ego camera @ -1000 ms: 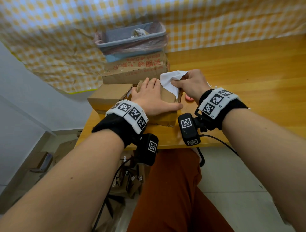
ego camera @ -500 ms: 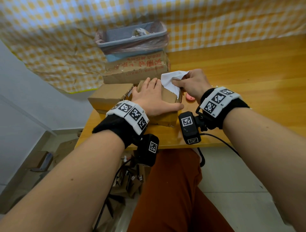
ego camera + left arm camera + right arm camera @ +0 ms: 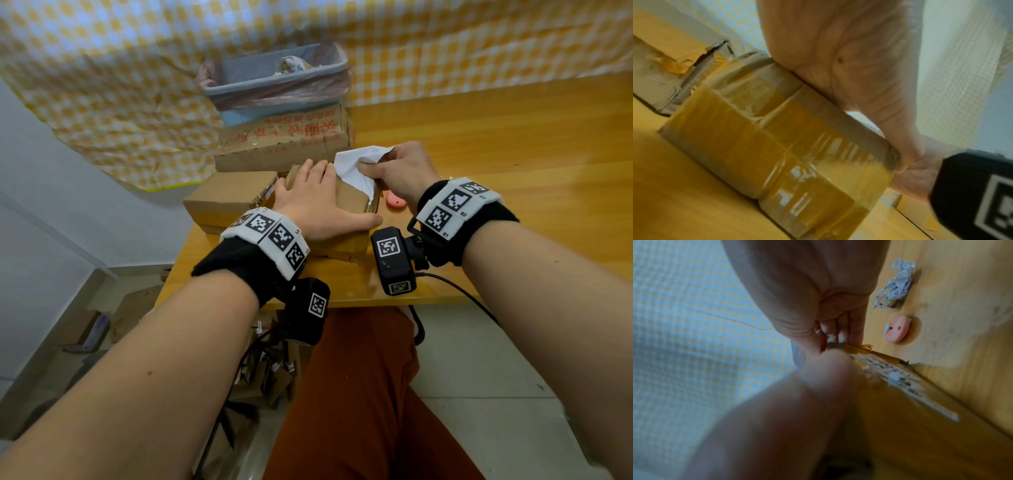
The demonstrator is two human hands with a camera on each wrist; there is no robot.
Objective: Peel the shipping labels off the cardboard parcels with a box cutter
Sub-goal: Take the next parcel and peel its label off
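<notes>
A small taped cardboard parcel (image 3: 352, 205) (image 3: 777, 146) lies near the table's front edge. My left hand (image 3: 315, 202) presses flat on its top with straight fingers. My right hand (image 3: 394, 171) (image 3: 828, 340) pinches the white shipping label (image 3: 356, 164), which is lifted and partly peeled off the parcel's far right corner. Torn label remnants (image 3: 906, 386) still stick to the parcel's edge. The pink round box cutter (image 3: 395, 202) (image 3: 896, 328) lies on the table just right of the parcel, with no hand on it.
Another small parcel (image 3: 229, 195) sits to the left, a larger box with red print (image 3: 284, 144) behind, and a lined grey bin (image 3: 274, 78) on top of that. A crumpled label scrap (image 3: 894, 288) lies beyond the cutter. The wooden table (image 3: 513, 144) stretches right.
My right hand has pulled the label slightly further up and to the right. The left hand stays pressed on the parcel.
</notes>
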